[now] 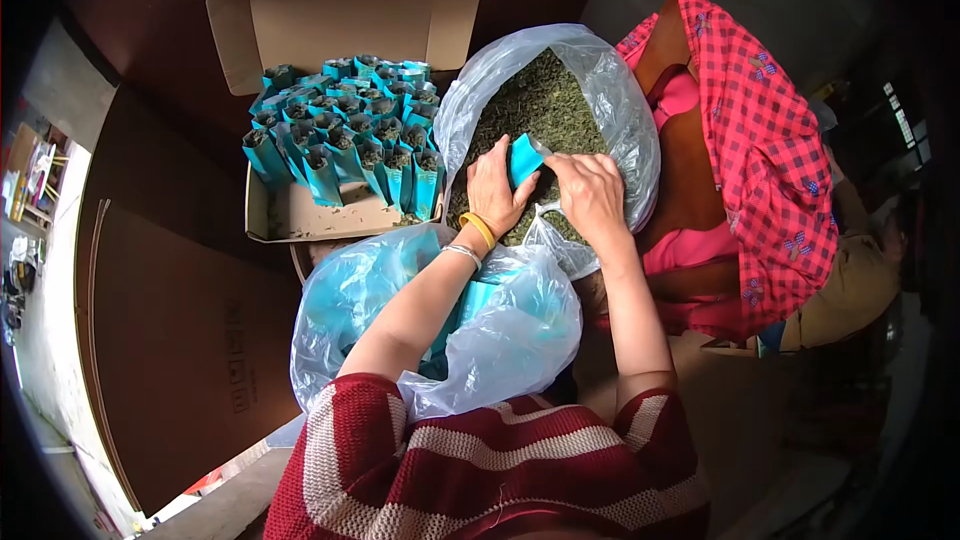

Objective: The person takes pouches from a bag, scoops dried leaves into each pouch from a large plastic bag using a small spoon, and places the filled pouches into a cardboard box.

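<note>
Over a clear plastic bag [640, 120] of dried green leaves [545, 90], both hands meet at a small teal packet [524, 158]. My left hand [492, 185] holds the packet from its left side, fingers closed against it. My right hand [592, 192] is at its upper right edge, thumb and forefinger pinched there. Whether anything is inside the packet cannot be seen. Below my left forearm lies another clear bag [520, 340] with teal packets in it.
An open cardboard box [345, 225] at upper left holds several upright teal packets [320, 175] filled with leaves. A red checked cloth [765, 170] drapes over a brown chair [685, 165] at right. Large cardboard [180, 340] stands at left.
</note>
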### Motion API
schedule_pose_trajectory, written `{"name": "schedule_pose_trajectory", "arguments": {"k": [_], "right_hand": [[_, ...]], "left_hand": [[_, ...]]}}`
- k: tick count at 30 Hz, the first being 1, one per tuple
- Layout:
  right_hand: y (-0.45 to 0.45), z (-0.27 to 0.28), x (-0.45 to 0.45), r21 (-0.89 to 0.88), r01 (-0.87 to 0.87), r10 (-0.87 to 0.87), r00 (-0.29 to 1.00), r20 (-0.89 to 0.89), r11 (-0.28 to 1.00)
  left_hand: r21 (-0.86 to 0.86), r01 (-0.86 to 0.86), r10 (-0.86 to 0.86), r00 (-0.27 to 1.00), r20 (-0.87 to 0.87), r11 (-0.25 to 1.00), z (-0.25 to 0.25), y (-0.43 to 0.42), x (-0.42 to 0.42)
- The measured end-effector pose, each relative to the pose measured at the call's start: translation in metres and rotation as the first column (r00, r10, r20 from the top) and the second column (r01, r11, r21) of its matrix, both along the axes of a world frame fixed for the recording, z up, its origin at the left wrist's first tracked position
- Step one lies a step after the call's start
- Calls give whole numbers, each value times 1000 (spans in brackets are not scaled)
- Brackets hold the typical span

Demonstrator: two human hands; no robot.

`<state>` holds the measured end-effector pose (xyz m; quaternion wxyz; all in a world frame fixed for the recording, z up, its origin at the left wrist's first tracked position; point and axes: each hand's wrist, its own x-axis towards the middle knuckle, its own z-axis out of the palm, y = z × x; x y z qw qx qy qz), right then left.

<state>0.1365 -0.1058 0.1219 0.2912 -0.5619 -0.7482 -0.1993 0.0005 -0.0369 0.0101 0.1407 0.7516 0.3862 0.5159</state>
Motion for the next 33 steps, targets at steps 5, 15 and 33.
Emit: {"name": "schedule_pose_trajectory", "arguments": {"k": [5, 15, 33], "right_hand": [[6, 3, 12, -27, 167, -167, 986, 8, 986], [52, -49, 2, -533, 100, -261, 936, -236, 840], [30, -6, 7, -109, 267, -272, 961, -39, 958]], "left_hand": [[-14, -2, 2, 1000, -4, 1000, -3, -2, -1], [18, -61, 60, 997, 51, 998, -6, 0, 1], [-34, -48, 50, 996, 69, 998, -7, -1, -1]]}}
